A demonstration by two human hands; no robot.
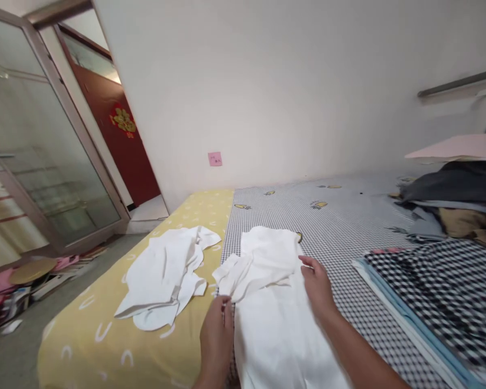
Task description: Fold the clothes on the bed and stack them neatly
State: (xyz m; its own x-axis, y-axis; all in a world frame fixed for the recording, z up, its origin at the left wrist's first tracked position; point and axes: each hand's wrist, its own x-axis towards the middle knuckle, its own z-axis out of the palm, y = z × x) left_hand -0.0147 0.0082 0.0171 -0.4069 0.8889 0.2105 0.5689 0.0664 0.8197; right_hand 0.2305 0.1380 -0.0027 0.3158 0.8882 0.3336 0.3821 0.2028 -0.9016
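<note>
A white garment (pixel 273 324) lies lengthwise on the checkered bedding, its upper part layered and creased, with a sleeve-like fold pointing left. My left hand (pixel 218 332) is at its left edge, fingers bent close together near the lower side of that fold; what the fingertips grip is too small to make out. On the right edge, higher up, my right hand (pixel 318 283) touches the cloth with thumb and fingers slightly apart. Another white garment (pixel 157 273), loosely folded, rests on the yellow sheet to the left.
Folded checkered and blue bedding (pixel 441 302) lies at the right, with a pile of dark clothes (pixel 449 186) behind it. A pale wall (pixel 267 97) bounds the bed's far side. Shoes and other items lie on the floor at left, near a glass door (pixel 52 135).
</note>
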